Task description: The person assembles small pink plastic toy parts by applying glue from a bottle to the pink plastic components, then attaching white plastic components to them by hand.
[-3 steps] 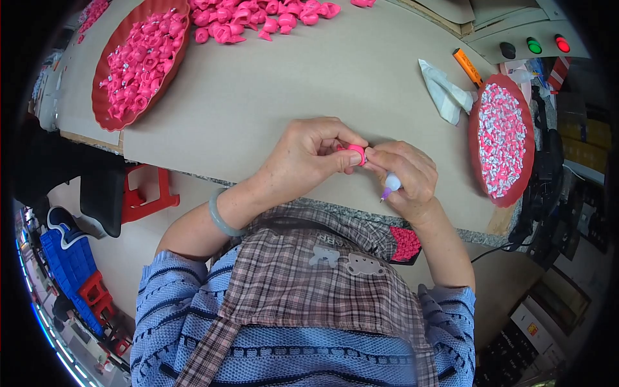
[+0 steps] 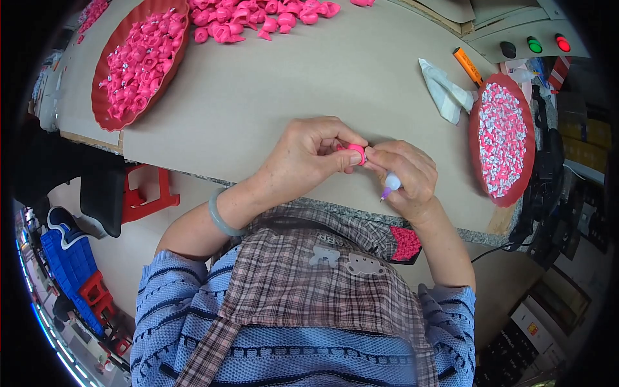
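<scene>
Pinching a hollow pink plastic piece (image 2: 356,153) between thumb and fingers, left hand (image 2: 316,148) is narrowed on it; piece sits right at those fingertips, its right side meeting the right hand (image 2: 406,171). Right thumb and forefinger close in on that side; can't tell if they grip some small part too. Right hand also holds a needle-tipped applicator bottle (image 2: 391,185), mostly hidden, purple tip angled down toward the body, probably tucked there to free thumb and forefinger without putting it down. Two-handed hold likely steadies the piece.

Beyond left hand, far left: red scalloped tray (image 2: 175,61) full of similar pink pieces (image 2: 142,64); straight beyond, a loose pink pile (image 2: 258,16) on the desk (image 2: 290,77). Right of right hand: second red tray (image 2: 528,142) of small pink-and-white bits (image 2: 501,138), seemingly sited for that hand's reach. Crumpled white cloth (image 2: 445,93) and orange marker (image 2: 467,66) lie beyond right hand.
</scene>
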### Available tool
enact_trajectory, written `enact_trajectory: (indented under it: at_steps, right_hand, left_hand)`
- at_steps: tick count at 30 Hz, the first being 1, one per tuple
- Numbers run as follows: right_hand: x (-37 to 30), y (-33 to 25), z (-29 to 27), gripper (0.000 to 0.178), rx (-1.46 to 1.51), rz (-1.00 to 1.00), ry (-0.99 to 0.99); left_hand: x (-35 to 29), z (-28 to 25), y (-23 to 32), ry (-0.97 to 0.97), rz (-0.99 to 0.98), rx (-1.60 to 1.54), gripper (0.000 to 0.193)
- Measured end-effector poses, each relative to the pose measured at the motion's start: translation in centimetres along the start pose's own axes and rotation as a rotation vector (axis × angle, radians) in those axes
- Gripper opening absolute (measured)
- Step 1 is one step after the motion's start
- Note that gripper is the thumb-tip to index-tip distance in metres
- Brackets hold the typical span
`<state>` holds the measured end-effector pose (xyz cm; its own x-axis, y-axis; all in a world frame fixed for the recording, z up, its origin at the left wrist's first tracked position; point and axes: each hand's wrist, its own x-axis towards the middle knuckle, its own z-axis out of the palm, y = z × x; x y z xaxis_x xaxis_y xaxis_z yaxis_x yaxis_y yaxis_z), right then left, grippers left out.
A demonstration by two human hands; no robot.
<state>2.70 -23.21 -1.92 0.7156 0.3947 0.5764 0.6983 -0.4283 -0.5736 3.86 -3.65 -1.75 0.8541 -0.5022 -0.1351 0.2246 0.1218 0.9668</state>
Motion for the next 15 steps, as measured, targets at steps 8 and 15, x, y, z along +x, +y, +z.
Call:
enact_trajectory:
  at_steps: [8,15]
  right_hand:
    - [0.04,0.13,0.11,0.023,0.003,-0.008,0.007]
    - [0.04,0.17,0.08,0.023,-0.002,-0.015,0.012]
  left_hand:
    - [0.02,-0.02,0.16,0.002,-0.022,0.029,0.016]
    - [0.01,0.04,0.15,0.005,-0.009,0.029,0.015]
